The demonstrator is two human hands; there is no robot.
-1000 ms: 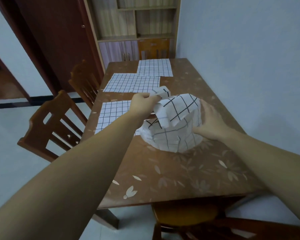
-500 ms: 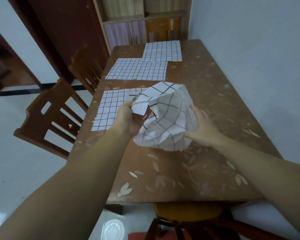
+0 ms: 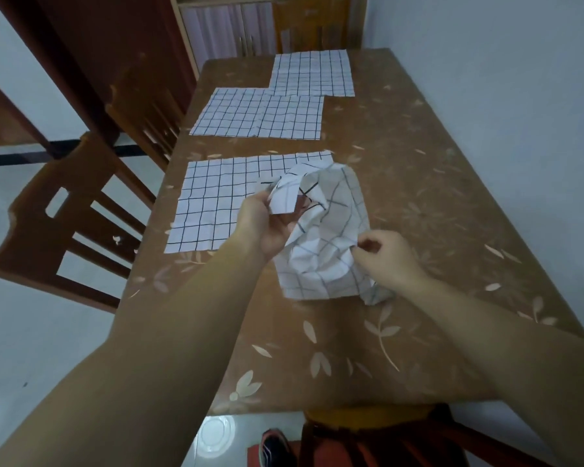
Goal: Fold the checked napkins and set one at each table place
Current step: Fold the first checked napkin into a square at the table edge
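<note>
Took up most of view: brown counter [image 3: 418, 197] w/ pale leaf print, long R side against wall [image 3: 503, 96]. Stood along its L side: two wooden chairs, near chair [image 3: 48, 230] & far chair [image 3: 142, 106]; third chair [image 3: 368, 419] tucked in at near end. Lay flat & unfolded on L half of counter: three checked napkins. Far napkin [image 3: 312, 74] at far end, middle napkin [image 3: 260, 116] just in front w/ edges meeting, near napkin [image 3: 216, 203] closest, apart from middle one. Was held over counter centre, covering R edge of near napkin in view: fourth, crumpled napkin [image 3: 327, 257], bunched, not folded; lower edge down at counter, contact unclear. Left grip [image 3: 267, 227] clenched round upper L corner of crumpled napkin, fingers curled, cloth sticking up out of fist. Right grip [image 3: 388, 257] narrowed to a pinch, thumb & forefinger on R edge of same cloth, other fingers curled in. Grips apart, cloth slack btwn them.
</note>
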